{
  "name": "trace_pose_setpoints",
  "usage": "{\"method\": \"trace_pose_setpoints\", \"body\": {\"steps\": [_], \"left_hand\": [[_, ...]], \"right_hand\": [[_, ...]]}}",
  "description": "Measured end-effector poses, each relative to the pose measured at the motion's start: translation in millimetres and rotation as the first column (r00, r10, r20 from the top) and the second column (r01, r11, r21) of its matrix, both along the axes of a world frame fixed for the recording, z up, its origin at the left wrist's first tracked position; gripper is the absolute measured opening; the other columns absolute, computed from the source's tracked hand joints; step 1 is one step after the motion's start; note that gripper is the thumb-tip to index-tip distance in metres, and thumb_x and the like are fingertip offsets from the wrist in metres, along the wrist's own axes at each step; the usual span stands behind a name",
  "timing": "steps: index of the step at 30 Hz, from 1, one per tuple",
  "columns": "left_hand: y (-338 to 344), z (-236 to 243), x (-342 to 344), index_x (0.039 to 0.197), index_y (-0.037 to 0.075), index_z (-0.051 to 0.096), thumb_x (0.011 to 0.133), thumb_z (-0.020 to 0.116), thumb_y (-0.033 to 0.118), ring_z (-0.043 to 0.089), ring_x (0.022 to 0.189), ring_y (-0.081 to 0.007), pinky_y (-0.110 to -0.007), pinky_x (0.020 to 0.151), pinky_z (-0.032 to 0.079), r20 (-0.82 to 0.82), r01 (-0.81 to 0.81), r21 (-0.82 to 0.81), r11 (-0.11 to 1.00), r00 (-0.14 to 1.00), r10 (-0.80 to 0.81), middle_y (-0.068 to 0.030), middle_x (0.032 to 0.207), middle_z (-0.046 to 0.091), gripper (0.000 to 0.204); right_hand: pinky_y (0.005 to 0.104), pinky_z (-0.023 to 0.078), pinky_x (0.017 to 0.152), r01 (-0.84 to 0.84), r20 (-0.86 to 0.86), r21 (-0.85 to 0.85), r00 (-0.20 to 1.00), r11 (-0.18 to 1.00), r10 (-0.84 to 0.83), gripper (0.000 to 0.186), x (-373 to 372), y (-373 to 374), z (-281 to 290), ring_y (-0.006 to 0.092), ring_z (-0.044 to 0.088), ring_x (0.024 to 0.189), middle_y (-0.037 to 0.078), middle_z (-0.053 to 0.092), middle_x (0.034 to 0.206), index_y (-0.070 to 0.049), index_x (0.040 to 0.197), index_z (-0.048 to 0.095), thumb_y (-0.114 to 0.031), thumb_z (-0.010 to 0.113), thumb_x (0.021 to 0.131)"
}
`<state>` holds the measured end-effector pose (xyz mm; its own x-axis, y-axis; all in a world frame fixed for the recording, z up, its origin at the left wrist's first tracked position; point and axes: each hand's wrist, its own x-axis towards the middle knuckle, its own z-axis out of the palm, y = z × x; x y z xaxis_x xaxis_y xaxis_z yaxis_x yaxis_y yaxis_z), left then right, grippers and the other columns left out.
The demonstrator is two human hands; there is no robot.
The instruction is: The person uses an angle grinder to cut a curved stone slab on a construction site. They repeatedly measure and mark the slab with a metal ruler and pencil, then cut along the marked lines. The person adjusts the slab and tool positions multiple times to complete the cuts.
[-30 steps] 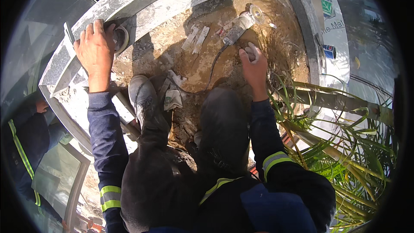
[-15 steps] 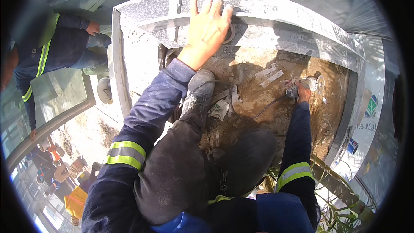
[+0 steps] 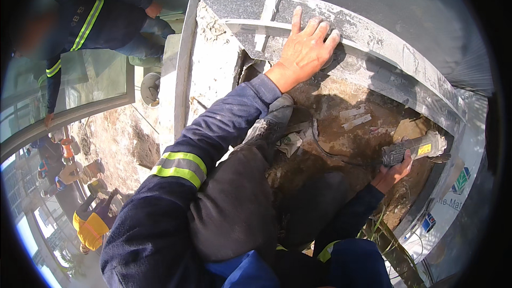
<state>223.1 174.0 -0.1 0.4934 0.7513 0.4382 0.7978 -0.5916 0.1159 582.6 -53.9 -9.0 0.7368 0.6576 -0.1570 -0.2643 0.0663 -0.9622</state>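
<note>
My left hand point(image 3: 305, 53) lies with its fingers spread on the inner edge of a curved grey stone slab point(image 3: 368, 56). A rounded edge of something shows beneath that palm, too hidden to name. Left of this hand, a narrow pale strip point(image 3: 271, 13) lies across the slab. At the right, my right hand point(image 3: 393, 173) is wrapped round the dark body of an angle grinder point(image 3: 410, 150). The grinder's head and disc point right, close to the border at that side. Its cable runs left over the soil.
Inside the stone border is brown soil point(image 3: 341, 93) with pale broken strips point(image 3: 356, 117) and a crumpled packet point(image 3: 289, 144). My boot point(image 3: 274, 117) stands there. A co-worker point(image 3: 101, 21) bends at the upper left by a glass panel. Leafy stems point(image 3: 392, 240) rise at the lower right.
The view has shifted, so the slab sits further right. My right hand has drawn nearer with the grinder, whose body has turned and shows more fully. My left hand stays on the slab.
</note>
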Motion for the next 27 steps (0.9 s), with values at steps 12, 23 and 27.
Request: {"method": "trace_pose_setpoints", "body": {"steps": [12, 23, 27], "left_hand": [[-31, 35, 8, 0.130, 0.012, 0.065, 0.093, 0.073, 0.033, 0.057, 0.127, -0.0349, -0.062, 0.117, 0.027, 0.433, 0.038, -0.019, 0.999, 0.901, -0.026, -0.0119, 0.126, 0.064, 0.043], [-69, 87, -40, 0.134, 0.000, 0.057, 0.099, 0.037, 0.078, 0.072, 0.098, -0.0230, -0.039, 0.088, 0.062, 0.780, 0.656, -0.494, 0.571, 0.044, 0.624, -0.0149, 0.111, 0.071, 0.087], [-96, 91, -58, 0.139, 0.002, 0.055, 0.100, 0.034, 0.076, 0.070, 0.104, -0.0291, -0.047, 0.092, 0.058, 0.654, 0.590, -0.484, 0.646, -0.246, 0.715, -0.0179, 0.114, 0.070, 0.087]], "right_hand": [[0.0333, 0.058, 0.085, -0.561, 0.183, 0.004, 0.814, 0.828, 0.551, 0.069, -126, 74, 90, 0.0223, 0.068, 0.100, 0.019, 0.066, 0.119, 0.009, 0.136, 0.050, -0.021, 0.076, 0.080], [0.0337, 0.054, 0.087, -0.923, 0.289, -0.133, 0.313, 0.362, 0.905, 0.062, -238, 121, 96, 0.0172, 0.066, 0.095, 0.013, 0.070, 0.106, 0.008, 0.128, 0.057, -0.016, 0.077, 0.074], [0.0398, 0.052, 0.099, -0.938, 0.411, -0.161, 0.219, 0.307, 0.885, 0.077, -257, 107, 80, 0.0302, 0.067, 0.113, 0.024, 0.066, 0.121, 0.010, 0.140, 0.046, -0.015, 0.078, 0.075]]}}
